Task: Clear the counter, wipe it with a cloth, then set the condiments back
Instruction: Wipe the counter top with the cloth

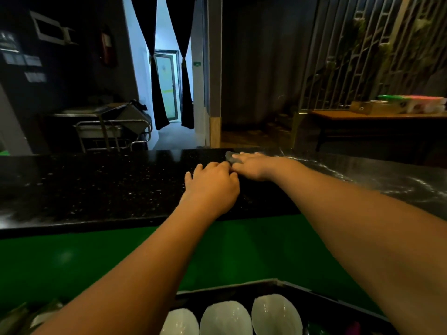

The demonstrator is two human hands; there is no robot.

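A black speckled stone counter (96, 184) runs across the view. My right hand (251, 165) lies flat near the counter's far edge, pressing on a small grey cloth (231, 157) that shows only past the fingertips. My left hand (212, 187) rests on the counter just left of the right hand, fingers curled, touching it; whether it grips the cloth is hidden. Wet streaks (362, 175) shine on the counter to the right. No condiments are on the visible counter.
Below the counter, a dark crate (285, 290) holds white bowls (226, 319). Beyond the counter stand a steel trolley (113, 128), a curtained doorway (169, 88) and a wooden table (367, 116) with boxes (411, 103).
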